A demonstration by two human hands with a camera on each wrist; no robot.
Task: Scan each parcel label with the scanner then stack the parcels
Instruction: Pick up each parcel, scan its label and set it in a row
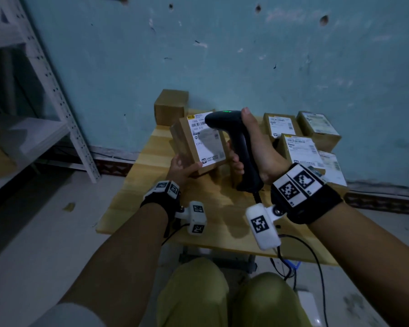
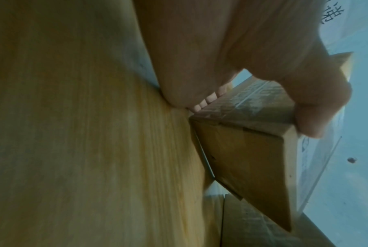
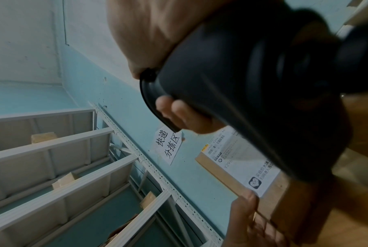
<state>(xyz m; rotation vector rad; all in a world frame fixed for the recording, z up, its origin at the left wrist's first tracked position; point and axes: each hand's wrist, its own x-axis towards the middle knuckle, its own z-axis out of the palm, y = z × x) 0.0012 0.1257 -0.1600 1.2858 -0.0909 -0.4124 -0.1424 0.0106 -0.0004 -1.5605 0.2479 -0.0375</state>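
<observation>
My left hand grips a brown cardboard parcel from below and holds it tilted above the wooden table, its white label facing me. My right hand grips a black handheld scanner whose head, lit with a green light, points at the top of the label. In the left wrist view my thumb and fingers clamp the parcel. The right wrist view shows the scanner above the label.
Several labelled parcels lie at the table's right back, and a plain box stands by the blue wall. A white metal rack is on the left. The scanner cable hangs off the table's front edge.
</observation>
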